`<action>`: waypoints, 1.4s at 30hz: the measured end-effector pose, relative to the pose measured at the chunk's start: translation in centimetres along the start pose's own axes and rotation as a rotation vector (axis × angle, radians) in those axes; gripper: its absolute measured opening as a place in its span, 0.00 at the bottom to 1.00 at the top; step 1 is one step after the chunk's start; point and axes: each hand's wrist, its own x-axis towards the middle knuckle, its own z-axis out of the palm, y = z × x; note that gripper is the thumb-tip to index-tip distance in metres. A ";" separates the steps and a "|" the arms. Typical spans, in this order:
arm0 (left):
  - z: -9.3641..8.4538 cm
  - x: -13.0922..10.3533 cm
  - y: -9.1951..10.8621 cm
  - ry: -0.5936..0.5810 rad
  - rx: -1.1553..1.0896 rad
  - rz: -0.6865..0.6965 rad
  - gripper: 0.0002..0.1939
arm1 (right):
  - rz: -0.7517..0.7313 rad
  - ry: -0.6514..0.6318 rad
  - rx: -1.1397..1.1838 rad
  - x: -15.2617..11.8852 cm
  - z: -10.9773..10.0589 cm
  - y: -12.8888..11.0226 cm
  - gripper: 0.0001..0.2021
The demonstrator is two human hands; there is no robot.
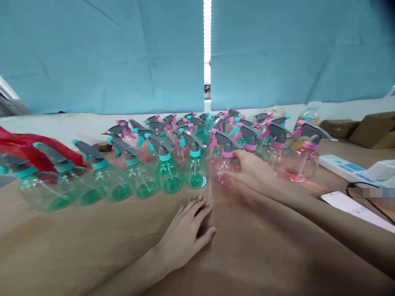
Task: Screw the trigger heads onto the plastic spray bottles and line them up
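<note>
My right hand (251, 170) grips a pink spray bottle (227, 164) with a pink collar and grey trigger head, thumb and fingers around its body. The bottle stands upright on the brown table (123, 246). Below and left of it, my left hand (187, 230) rests on the tabletop, fingers spread and holding nothing. A green spray bottle (196, 174) is just left of the gripped one. More green bottles (143, 183) curve away to the left in a front row. On the right stand further pink spray bottles (300, 164).
Behind the front row crowd several more pink and green sprayers (166, 123). Red plastic (37, 142) lies at the left. Over on the right are a phone (354, 207), a white power strip (345, 166), a clear plastic bottle (309, 113) and cardboard boxes (375, 129). Blue curtains (123, 53) hang behind.
</note>
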 end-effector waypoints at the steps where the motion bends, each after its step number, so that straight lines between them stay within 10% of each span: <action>1: 0.0 0.0 0.0 0.000 -0.001 0.000 0.23 | 0.008 -0.005 -0.005 0.2 0.0 -0.2 0.29; 16: 0.1 0.1 -0.1 -0.010 0.001 0.008 0.24 | 0.010 0.010 0.026 1.1 0.0 -0.4 0.36; 21: 0.0 0.2 -0.2 0.000 -0.016 -0.001 0.23 | 0.036 0.086 0.119 -1.5 -3.4 3.3 0.18; 27: 0.1 0.6 0.0 0.063 -0.063 0.011 0.19 | 0.172 0.165 0.115 -1.5 -5.3 8.9 0.21; 34: 0.7 2.6 2.0 0.089 -0.158 0.024 0.17 | 0.352 0.175 0.112 -0.2 -5.0 9.2 0.21; 42: 1.8 6.0 3.8 0.117 -0.217 0.050 0.16 | 0.220 0.153 0.148 -1.7 -5.0 9.2 0.16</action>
